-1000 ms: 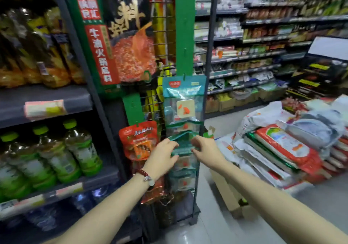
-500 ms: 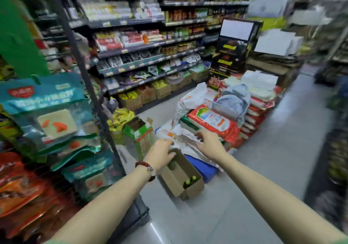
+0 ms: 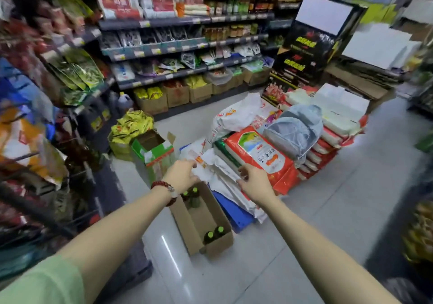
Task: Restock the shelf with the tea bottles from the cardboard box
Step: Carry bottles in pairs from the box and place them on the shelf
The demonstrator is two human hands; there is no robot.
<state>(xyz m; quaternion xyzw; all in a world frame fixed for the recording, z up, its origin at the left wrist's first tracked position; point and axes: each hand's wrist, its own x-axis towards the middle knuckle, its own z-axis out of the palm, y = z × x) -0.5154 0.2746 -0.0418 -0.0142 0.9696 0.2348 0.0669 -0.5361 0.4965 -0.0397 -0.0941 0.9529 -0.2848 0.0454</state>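
An open brown cardboard box [image 3: 218, 242] lies on the grey floor below my hands. Two green-capped tea bottles [image 3: 214, 233] stand in its near end, and two or three more tea bottles [image 3: 193, 197] stand at its far end, partly hidden by my left wrist. My left hand [image 3: 184, 174], with a red bead bracelet on the wrist, reaches forward above the box's far end with loosely curled fingers and holds nothing. My right hand [image 3: 254, 182] is stretched out beside it over the edge of the sack pile, also empty.
A pile of rice sacks [image 3: 260, 153] on a blue pallet [image 3: 235, 214] fills the floor right of the box. An open green carton [image 3: 152, 150] and yellow packets [image 3: 131, 125] sit behind it. Stocked shelves [image 3: 182, 46] run along the back; a snack rack [image 3: 35, 139] stands at left.
My view has swung right and down from the hanging snack rack to the floor. The box with bottles came into view and both empty hands now reach over it.
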